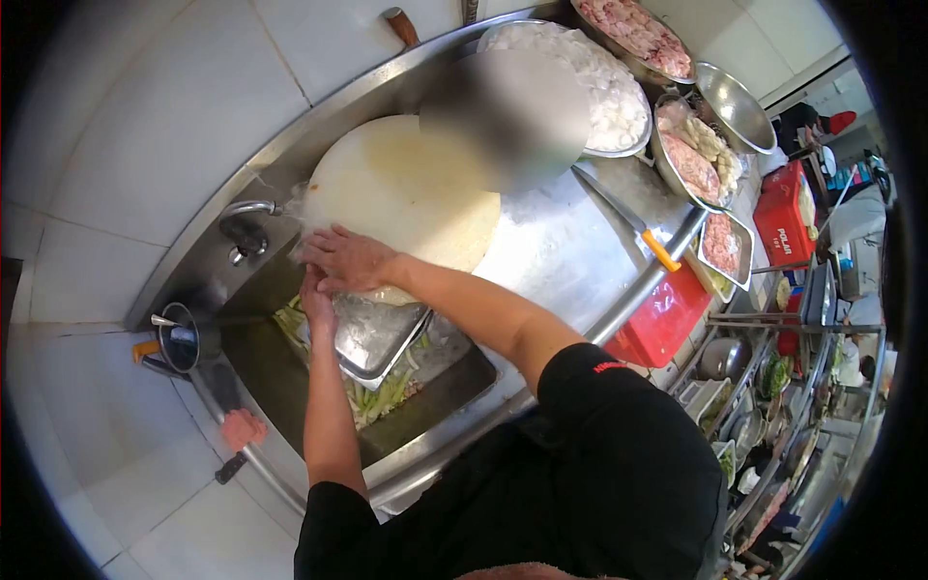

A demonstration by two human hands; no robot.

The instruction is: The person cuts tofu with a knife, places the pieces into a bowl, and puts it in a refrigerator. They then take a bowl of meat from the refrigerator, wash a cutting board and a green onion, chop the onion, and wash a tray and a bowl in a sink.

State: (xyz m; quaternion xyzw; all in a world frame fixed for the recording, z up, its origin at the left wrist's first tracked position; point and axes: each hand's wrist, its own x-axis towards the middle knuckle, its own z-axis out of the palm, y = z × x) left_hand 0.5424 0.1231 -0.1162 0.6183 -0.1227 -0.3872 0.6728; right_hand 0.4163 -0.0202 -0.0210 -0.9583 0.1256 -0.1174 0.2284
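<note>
My right hand (353, 259) lies at the near left edge of a round pale chopping board (387, 193), its fingers stretched out. Just below it, my left hand (317, 295) touches it, with the fingers partly hidden. Both hands are close to the metal tap (253, 208), where something clear, water or thin plastic, shows at the spout. No held object can be made out. Under my forearms, a metal tray (372, 333) rests in the sink (266, 338) among cut green vegetable pieces (387, 391).
A knife with an orange handle (662, 249) lies on the steel counter (551, 251). Bowls of pale pieces (614, 87) and raw meat (638, 39) stand at the far right. A metal pot (184, 338) and pink cloth (244, 428) sit left. A blurred patch covers part of the board.
</note>
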